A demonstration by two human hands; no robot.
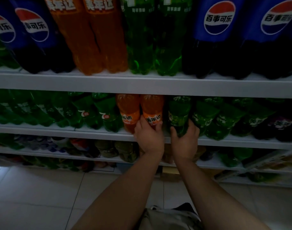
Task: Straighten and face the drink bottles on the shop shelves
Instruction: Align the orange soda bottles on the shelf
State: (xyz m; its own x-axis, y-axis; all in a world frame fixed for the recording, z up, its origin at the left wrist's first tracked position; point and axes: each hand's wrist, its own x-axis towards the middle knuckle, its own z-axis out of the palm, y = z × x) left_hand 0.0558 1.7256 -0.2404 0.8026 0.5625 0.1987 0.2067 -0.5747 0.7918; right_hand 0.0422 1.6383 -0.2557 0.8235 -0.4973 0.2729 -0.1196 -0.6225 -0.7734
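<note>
At the shelf [42,132] front edge, an orange bottle [152,112] is gripped by the left hand [148,138], a green bottle [179,113] by the right hand [185,141]; labels should be turned outward, bases kept flat.

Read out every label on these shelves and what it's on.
"百事可乐": large dark cola bottle with blue label, top shelf.
"美年达": large orange plastic soda bottle, top shelf; also small orange bottle gripped by left hand.
"7": small green plastic bottle, middle shelf.
Too blurred: green bottle in right hand, other labels.
</note>
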